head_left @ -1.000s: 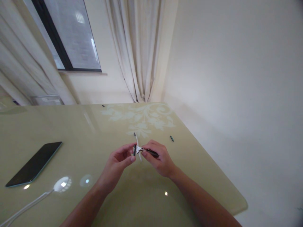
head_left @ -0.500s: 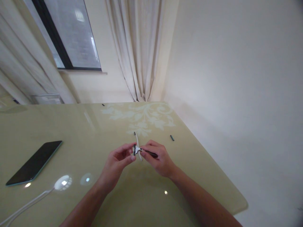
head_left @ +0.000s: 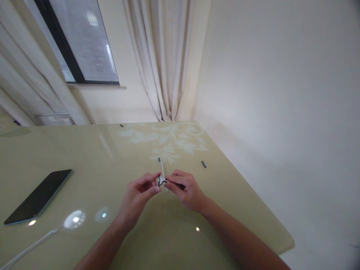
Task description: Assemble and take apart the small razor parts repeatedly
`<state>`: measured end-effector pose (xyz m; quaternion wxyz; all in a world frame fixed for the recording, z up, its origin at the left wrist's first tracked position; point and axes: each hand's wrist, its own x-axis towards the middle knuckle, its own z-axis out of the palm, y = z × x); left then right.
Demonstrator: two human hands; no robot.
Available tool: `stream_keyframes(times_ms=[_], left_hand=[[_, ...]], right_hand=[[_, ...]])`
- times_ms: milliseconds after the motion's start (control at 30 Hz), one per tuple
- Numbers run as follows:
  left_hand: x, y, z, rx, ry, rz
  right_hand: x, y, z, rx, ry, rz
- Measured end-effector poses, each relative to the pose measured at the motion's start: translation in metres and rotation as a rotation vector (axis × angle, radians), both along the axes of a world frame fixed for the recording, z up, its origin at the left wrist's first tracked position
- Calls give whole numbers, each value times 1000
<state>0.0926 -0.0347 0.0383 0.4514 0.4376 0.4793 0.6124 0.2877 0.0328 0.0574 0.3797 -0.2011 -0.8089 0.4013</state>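
Observation:
My right hand (head_left: pixel 188 189) is closed round the dark handle of a razor (head_left: pixel 163 180), whose silvery neck points left. My left hand (head_left: pixel 139 195) pinches the razor head (head_left: pixel 159 180) by its two ends, between thumb and fingers. The head meets the neck; whether it is locked on is too small to tell. Beneath the hands, a white toothbrush (head_left: pixel 162 167) with a dark bristle end lies on the table, its lower part partly covered. To the right of my right hand rests a small dark razor cartridge (head_left: pixel 204 164).
A dark tablet (head_left: pixel 39 197) lies on the glossy table (head_left: pixel 98 161) at left. A white cable (head_left: pixel 33 245) runs in the lower left corner. Near the far edge is a small black piece (head_left: pixel 121 125). A wall (head_left: pixel 281 112) borders the table's right side.
Both hands hold nearly the same pose around the razor. The view has shifted very slightly, and the hands and razor sit a touch lower and further left.

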Motion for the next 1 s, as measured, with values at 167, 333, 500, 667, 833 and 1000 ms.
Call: stream_keyframes(times_ms=[167,333,500,667,833,1000], left_hand=[[0,1,-5,-6,-26,-1],[3,2,-7,9,-87,-39],[8,0,1,-15,-40,-11],[10,2,6,-13,24,36],[4,4,3,-7,165,26],[-6,10,-16,-65,539,117]], right_hand=[[-2,0,-2,-78,30,-3],[-3,1,-3,-141,49,-40],[-2,3,-1,-87,12,-80],[-2,3,1,-11,-23,-125],[5,18,0,-111,-6,-175],[52,74,-1,-92,11,-549]])
